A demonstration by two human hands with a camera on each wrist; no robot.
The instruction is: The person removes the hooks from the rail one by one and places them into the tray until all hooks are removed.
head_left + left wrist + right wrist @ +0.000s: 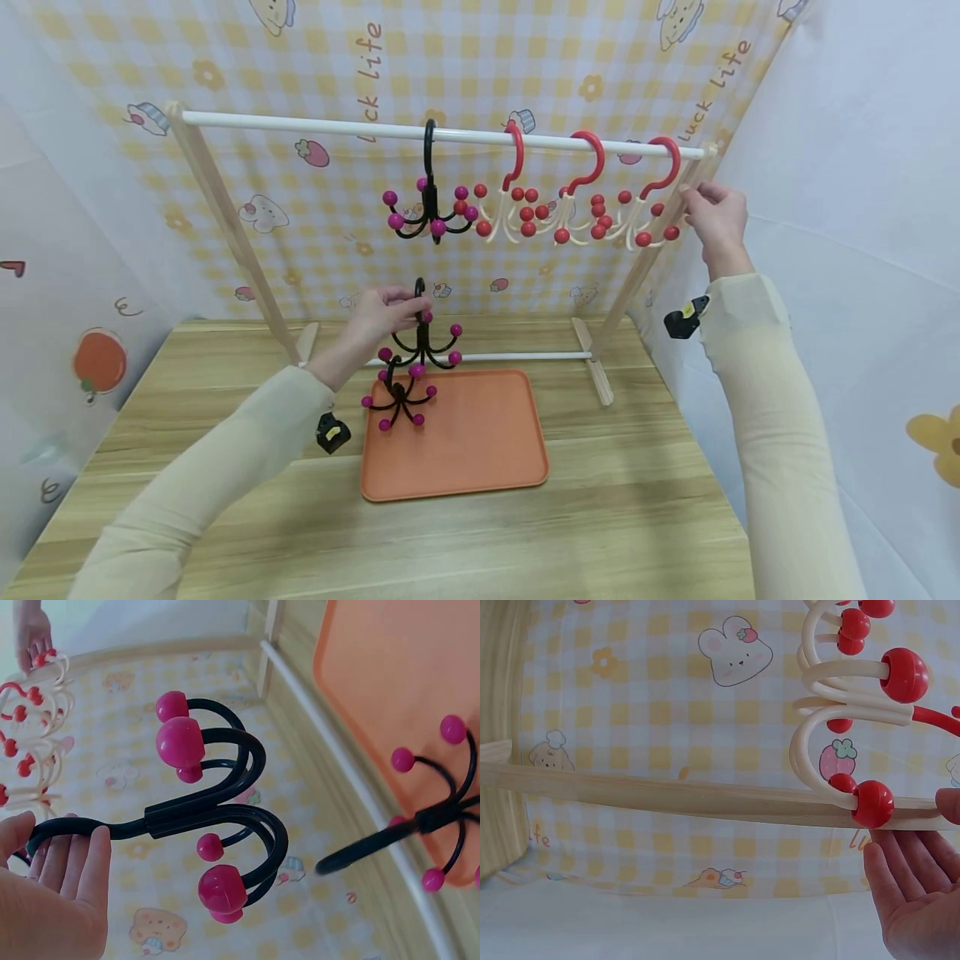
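My left hand (pixel 382 312) pinches the top loop of a black hook hanger (pixel 425 337) with magenta balls and holds it above the back left of the orange tray (pixel 480 450). In the left wrist view the fingers (pixel 56 874) close round its stem, and its curved arms (pixel 214 810) spread out. A second black hanger (pixel 397 398) lies on the tray. My right hand (pixel 716 215) is up at the rack's right post (pixel 645 258), fingers nearly straight, beside the rightmost cream hanger (pixel 648 221). The right wrist view shows my fingers (pixel 911 885) just below a red ball (pixel 873 803).
A white rail (pixel 315 127) on wooden legs carries one black hanger (pixel 430 204) and three cream hangers with red hooks (pixel 570 208). The rack stands at the back of a wooden table (pixel 637 500). Printed fabric walls close in the back and sides.
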